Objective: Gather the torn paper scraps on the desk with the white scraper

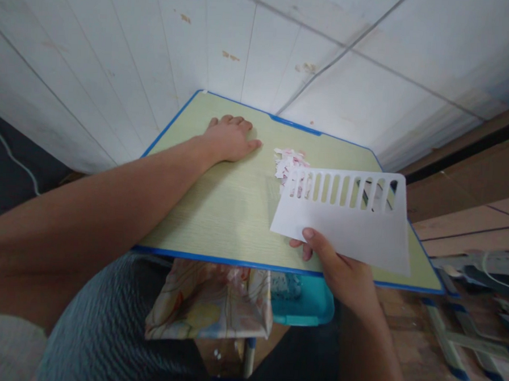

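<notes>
My left hand (230, 138) lies flat on the pale yellow-green tabletop (219, 211), fingers spread and nothing in it. In my right hand (340, 266) is a white plastic scraper (350, 229) with a row of slots along its far edge. My thumb presses on its near edge, with fingertips showing beneath. The scraper is raised over the right part of the table. A small heap of white and pink paper scraps (287, 161) sits beyond its left corner, and part of the heap shows through the slots.
Below the table's near edge hang a patterned cloth or paper box (214, 316) and a turquoise plastic tub (306, 307) with something greyish inside. A white panelled wall (228, 35) with a cable (329, 72) stands behind the table. Blue-tipped metal legs (447, 340) are at right.
</notes>
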The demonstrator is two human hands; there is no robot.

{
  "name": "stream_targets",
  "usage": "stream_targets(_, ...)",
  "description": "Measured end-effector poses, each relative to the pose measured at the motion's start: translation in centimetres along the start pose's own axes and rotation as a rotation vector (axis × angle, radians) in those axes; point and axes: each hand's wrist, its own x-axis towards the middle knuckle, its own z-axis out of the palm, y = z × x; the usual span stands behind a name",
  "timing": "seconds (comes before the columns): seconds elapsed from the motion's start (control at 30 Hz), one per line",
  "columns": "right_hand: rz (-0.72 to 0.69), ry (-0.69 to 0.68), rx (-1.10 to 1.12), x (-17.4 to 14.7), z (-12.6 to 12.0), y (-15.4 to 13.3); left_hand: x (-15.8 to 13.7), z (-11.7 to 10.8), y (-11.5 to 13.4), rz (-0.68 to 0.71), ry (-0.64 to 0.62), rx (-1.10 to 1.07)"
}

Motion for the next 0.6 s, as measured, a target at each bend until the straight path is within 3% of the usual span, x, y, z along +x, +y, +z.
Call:
stream_targets(0.33,-0.006,-0.004,-0.084,-0.33,-0.43,-0.51,0.07,-0.03,0.06,0.009,-0.004,0.022)
stream_targets(0.6,0.057,-0.037,0.071,-0.18,0.42,-0.63,0.05,0.01,0.19,0.004,0.012,-0.02)
